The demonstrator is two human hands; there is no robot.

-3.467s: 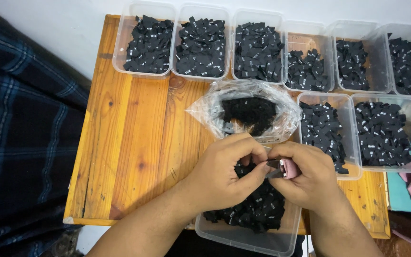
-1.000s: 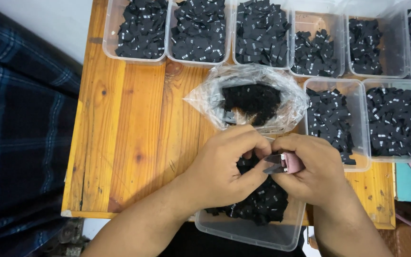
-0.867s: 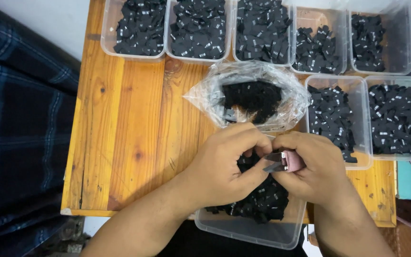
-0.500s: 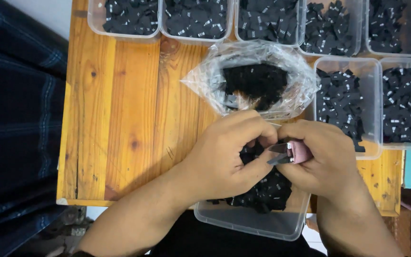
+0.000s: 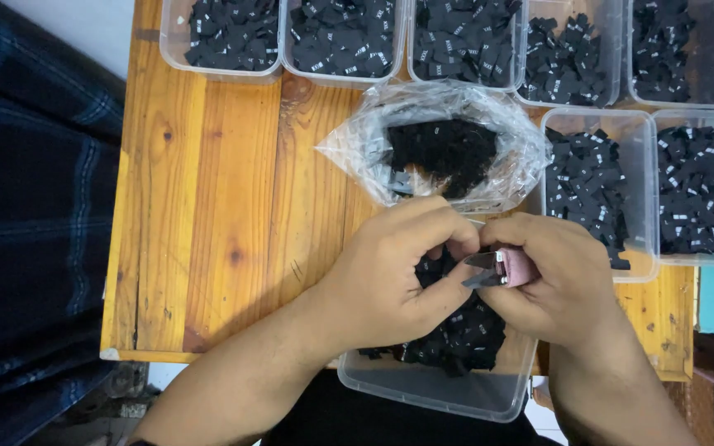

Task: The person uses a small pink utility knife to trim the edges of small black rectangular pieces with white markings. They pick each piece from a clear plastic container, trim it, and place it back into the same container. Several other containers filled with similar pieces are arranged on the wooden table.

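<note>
A: Item, centre: left hand (image 5: 386, 272) pinches a small black tag, mostly hidden, over the near clear tub (image 5: 435, 392).
B: Right hand (image 5: 559, 281)?
A: Closed round pink-handled snips (image 5: 502, 268), blades at the tag. Trimming looks in hand; next needs a steady, exact cut.
B: Counter (image 5: 208, 206)?
A: Wooden, tubs along its far edge.

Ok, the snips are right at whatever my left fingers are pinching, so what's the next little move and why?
Probably close the small pink-handled snips. Their metal blades point at the spot where the left hand pinches something too small to make out, and the right hand already grips the handle. Both hands sit over the clear tub of black pieces, so a cut piece would likely drop in there.
</note>
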